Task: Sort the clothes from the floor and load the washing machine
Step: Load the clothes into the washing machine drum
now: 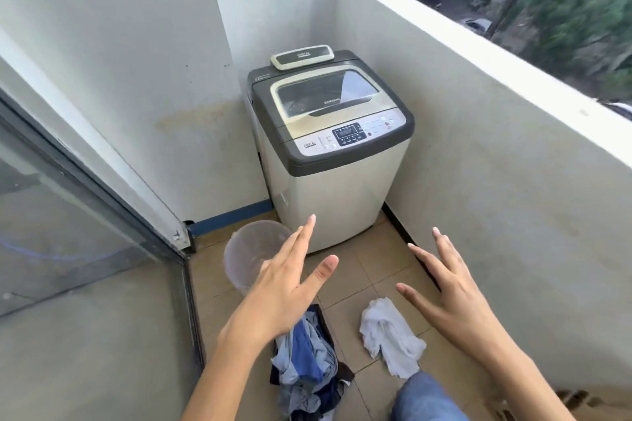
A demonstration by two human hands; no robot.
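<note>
Both hands — left hand [280, 287], right hand [455, 297] — hover spread, holding nothing. Blue clothes pile [304, 362] lies at six o'clock, white garment [390, 338] beside it — probably light, limp; gather by bunched middle. Washing machine [328, 147], twelve o'clock, lid closed.

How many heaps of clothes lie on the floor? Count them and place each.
2. A blue heap lies under the left hand; a white heap lies to its right, near the right hand. More may lie below the frame's edge.
</note>
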